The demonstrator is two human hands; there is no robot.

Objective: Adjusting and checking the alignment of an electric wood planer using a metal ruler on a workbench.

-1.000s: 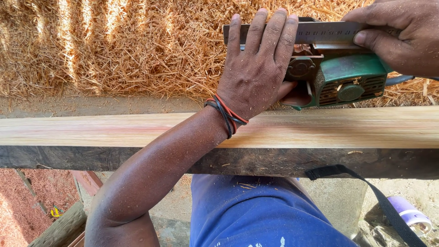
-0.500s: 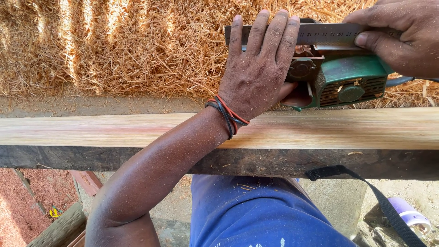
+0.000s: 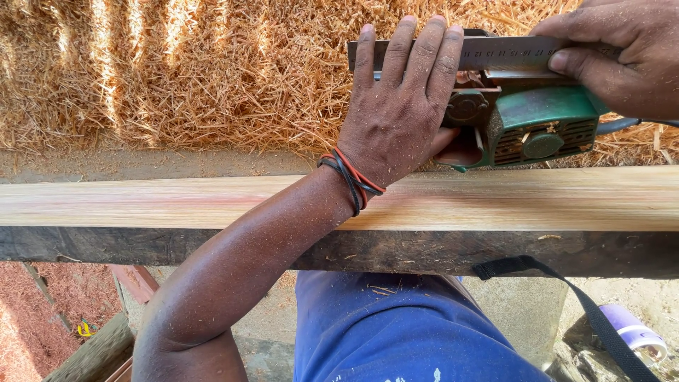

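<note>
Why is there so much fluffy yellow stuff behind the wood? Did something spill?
Nothing spilled by accident, it seems. The heap of wood shavings lies behind the plank, beside the green power planer under the left hand and right hand. The plank's top looks smooth and pale, undamaged.

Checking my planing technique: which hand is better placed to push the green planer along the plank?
Probably the right hand: it grips the green planer by its top. The left hand lies flat on the front, fingers spread over a metal ruler.
</note>
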